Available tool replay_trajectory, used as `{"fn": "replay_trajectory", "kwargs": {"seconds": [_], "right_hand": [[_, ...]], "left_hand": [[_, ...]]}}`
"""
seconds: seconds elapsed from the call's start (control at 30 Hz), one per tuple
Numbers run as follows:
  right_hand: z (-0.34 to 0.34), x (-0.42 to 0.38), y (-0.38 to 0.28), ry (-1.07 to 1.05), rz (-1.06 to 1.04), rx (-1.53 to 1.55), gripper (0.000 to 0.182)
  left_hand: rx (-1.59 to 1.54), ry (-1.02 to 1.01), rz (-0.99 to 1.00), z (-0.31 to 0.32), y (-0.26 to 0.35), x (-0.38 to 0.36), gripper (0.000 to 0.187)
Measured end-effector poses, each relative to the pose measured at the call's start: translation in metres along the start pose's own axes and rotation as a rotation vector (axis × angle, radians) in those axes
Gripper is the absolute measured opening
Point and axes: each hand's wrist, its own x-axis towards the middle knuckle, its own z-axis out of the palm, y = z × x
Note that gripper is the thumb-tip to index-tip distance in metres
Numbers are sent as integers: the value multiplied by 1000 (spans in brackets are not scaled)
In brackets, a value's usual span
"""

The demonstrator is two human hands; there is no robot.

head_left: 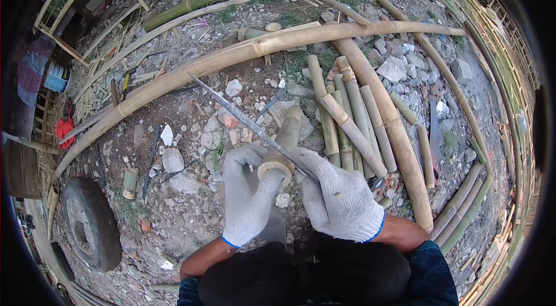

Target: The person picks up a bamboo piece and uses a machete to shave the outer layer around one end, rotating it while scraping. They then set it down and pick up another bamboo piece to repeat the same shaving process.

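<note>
My left hand [249, 196], in a white knit glove, is wrapped round the near end of a short bamboo piece [288, 132], its thumb at the cut rim. The piece points away from me, its far end over the rubble. My right hand [343, 195], gloved too, grips a long, narrow knife [231, 110] whose handle is hidden in the fist. Its blade slants across the top of the bamboo, with the tip up to the left. Right of the hands lies a pile of cut bamboo lengths [347, 115].
A long bamboo pole [260, 45] crosses the ground ahead. A thicker pole [394, 132] lies right of the pile. An old tyre [90, 225] and a short bamboo stub [130, 183] sit at left. Stones and rubble [185, 181] cover the ground.
</note>
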Motion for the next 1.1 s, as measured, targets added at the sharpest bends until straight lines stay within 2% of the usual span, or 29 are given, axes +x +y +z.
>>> {"fn": "replay_trajectory", "kwargs": {"seconds": [0.03,0.23,0.37,0.5,0.63,0.73,0.87,0.9,1.0,1.03,1.1], "right_hand": [[3,-2,3,-15,20,-21,62],[14,-6,21,-36,139,-88,60],[-4,1,-1,-54,-3,20,57],[18,-8,34,-133,243,-125,58],[1,0,4,-17,0,55,54],[12,-2,10,-97,128,0,57],[0,8,-2,-60,42,-46,59],[-6,7,-8,-115,86,0,60],[8,5,3,-125,60,-63,63],[13,3,9,-124,95,-42,65],[9,7,6,-75,52,-37,53]], "left_hand": [[106,-13,84,0,0,2,32],[-26,63,36,-1,-1,2,32],[112,37,-39,0,9,3,31],[120,59,87,-7,0,6,32],[67,72,-83,-3,15,3,31],[140,65,65,-6,6,5,31],[111,69,47,-5,9,7,37],[210,66,92,-8,7,8,39],[268,54,48,-8,11,5,38],[147,70,40,-8,2,4,38],[140,79,64,-8,0,8,37]]}}
